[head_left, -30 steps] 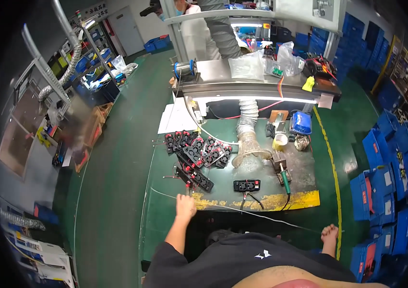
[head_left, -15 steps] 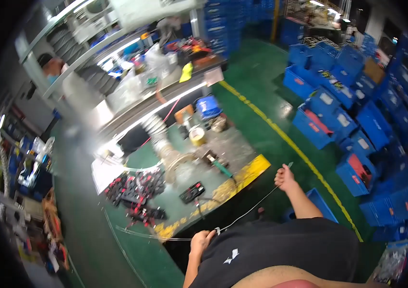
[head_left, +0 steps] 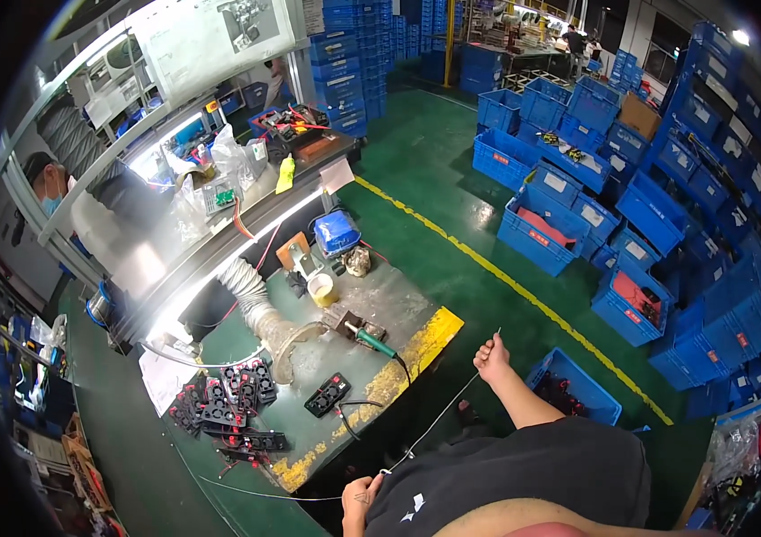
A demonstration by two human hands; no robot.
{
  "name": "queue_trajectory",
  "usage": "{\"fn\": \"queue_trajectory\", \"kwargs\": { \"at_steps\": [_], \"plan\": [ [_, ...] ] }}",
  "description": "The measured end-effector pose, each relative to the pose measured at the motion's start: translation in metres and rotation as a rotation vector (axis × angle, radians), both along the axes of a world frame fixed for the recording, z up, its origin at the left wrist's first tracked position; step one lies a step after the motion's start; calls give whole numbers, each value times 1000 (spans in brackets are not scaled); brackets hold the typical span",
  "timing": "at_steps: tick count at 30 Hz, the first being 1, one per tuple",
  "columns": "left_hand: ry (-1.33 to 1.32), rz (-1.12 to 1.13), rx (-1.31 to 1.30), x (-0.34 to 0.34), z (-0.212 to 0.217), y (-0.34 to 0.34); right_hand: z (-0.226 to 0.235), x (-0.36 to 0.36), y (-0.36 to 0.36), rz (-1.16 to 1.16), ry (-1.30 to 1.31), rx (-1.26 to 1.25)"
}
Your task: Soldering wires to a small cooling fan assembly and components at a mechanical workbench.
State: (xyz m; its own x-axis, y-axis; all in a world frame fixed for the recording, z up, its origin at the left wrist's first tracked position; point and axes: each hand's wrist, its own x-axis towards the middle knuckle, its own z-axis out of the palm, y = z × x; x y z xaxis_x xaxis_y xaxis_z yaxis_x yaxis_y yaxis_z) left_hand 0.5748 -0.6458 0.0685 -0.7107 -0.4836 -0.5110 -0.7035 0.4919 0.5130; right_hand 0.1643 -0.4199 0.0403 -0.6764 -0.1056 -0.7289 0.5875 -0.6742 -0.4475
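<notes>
A thin silvery wire (head_left: 440, 414) runs taut between my two hands, in front of the bench's near edge. My right hand (head_left: 491, 356), out to the right, is closed in a fist on the wire, and a short end sticks up above the fingers. Low and to the left, my left hand (head_left: 359, 495) is closed round the wire beside a small pale loop or kink. From there the wire continues left, below the bench corner. Nearest on the bench lie a black fan unit (head_left: 328, 395) with a cable and a green-handled soldering iron (head_left: 375, 343) in its holder.
A pile of black fan units (head_left: 224, 399) lies on the bench's left, beside a flexible exhaust duct (head_left: 260, 309). A blue bin (head_left: 568, 387) stands on the floor beside my right forearm. Stacked blue crates (head_left: 542, 228) fill the right. A masked person sits behind the bench at left.
The view has turned and sharpened, so the bench sits lower and further left in it. Both hands keep their hold on the wire, with little change relative to the bench.
</notes>
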Motion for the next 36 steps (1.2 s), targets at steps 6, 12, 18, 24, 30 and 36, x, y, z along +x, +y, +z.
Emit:
{"fn": "queue_trajectory", "kwargs": {
  "at_steps": [6,12,18,24,30,36],
  "plan": [
    [-13,104,56,41,-44,11,-20,14,-22,-37,-28,159],
    [-230,191,14,50,-26,16,-51,20,8,213,-252,-5],
    [88,172,-410,94,-36,9,-56,51,4,424,-339,-171],
    [143,-24,-638,108,-35,-28,-82,105,14,600,-269,106],
    [135,-125,-545,138,-58,-74,-109,142,36,1094,-288,278],
    [92,-91,-493,159,-72,-72,-144,184,36,1634,-187,477]
  ]
}}
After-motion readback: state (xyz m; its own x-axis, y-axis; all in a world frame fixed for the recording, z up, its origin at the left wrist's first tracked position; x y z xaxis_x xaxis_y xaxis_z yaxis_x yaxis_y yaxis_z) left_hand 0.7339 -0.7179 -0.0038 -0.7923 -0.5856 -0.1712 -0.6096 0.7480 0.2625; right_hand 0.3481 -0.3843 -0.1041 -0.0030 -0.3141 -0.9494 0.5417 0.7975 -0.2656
